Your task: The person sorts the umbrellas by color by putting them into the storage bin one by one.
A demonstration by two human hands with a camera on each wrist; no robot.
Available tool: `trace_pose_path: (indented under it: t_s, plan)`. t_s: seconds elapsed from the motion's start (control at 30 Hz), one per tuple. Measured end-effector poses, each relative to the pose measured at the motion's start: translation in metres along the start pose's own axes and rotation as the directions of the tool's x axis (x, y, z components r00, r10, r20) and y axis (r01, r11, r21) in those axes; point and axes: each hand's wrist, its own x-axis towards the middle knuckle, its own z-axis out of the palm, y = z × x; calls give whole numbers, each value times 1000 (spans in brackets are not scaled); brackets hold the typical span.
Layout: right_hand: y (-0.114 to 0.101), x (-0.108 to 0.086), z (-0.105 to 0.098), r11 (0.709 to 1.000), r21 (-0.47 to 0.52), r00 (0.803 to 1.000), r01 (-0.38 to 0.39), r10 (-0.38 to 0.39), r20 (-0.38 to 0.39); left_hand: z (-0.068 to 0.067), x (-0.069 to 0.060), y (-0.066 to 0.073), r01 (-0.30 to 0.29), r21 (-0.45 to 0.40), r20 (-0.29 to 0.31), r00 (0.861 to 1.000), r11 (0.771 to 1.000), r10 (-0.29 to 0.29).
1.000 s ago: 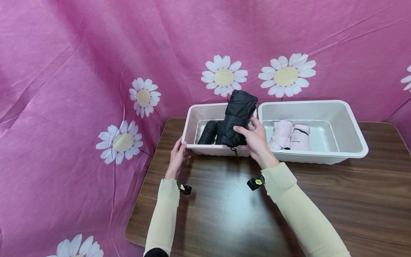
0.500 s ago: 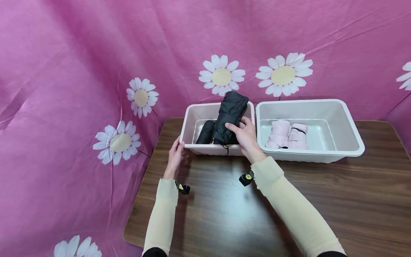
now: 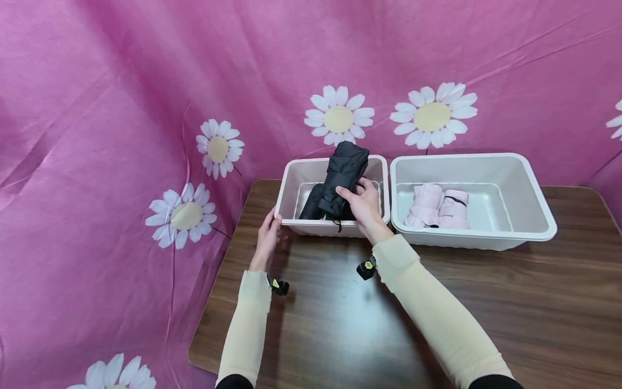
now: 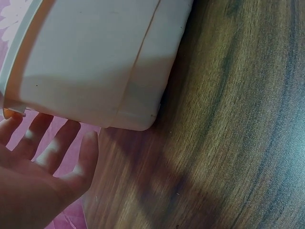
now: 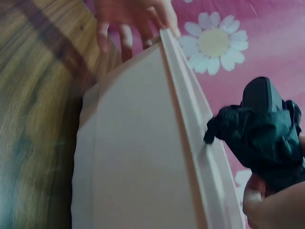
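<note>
My right hand (image 3: 366, 208) grips a folded black umbrella (image 3: 346, 170) over the left white bin (image 3: 335, 229). The umbrella is tilted, its far end leaning right and its strap hanging at the front rim. In the right wrist view, the handle end of this umbrella (image 5: 267, 138) shows beside the rim. Another black umbrella (image 3: 311, 201) lies inside the left bin, partly covered by the held one. My left hand (image 3: 268, 237) touches that bin's front left corner. Its fingers (image 4: 57, 148) look spread and relaxed against the corner in the left wrist view.
A larger white bin (image 3: 478, 235) stands directly to the right, with two folded pink umbrellas, a left one (image 3: 424, 205) and a right one (image 3: 454, 209), lying in it. Both bins rest on a brown wooden table (image 3: 335, 313). A pink flowered cloth (image 3: 272, 65) hangs behind.
My right hand has moved left and slightly lower with the black umbrella, which now covers more of the one in the bin. My left hand stays at the corner.
</note>
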Motion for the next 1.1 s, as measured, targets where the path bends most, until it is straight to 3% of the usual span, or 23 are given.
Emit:
trace_pose_path:
  t_s: [0.1, 0.23, 0.33, 0.6, 0.8, 1.1]
  plan:
    - [3, 2, -7, 993, -121, 999, -7, 12, 40, 1, 0, -1, -7, -1, 1, 1000, 1000, 7]
    - [4, 2, -16, 953, -304, 999, 8, 6, 46, 2, 2, -1, -12, 1, -7, 1000, 1000, 12]
    - [1, -2, -21, 938, -347, 999, 21, -10, 32, 2, 4, -1, -6, -2, -11, 1000, 1000, 6]
    - [-5, -11, -35, 958, -287, 1000, 19, -16, 13, 1, 7, -2, -18, -9, 1, 1000, 1000, 18]
    - [-11, -17, -48, 979, -193, 998, 60, -61, 1, 0, 7, -3, -6, 1, 7, 1000, 1000, 6]
    - [-29, -29, -72, 984, -150, 995, 93, -96, -12, 3, 11, -1, -35, 16, 4, 999, 999, 35]
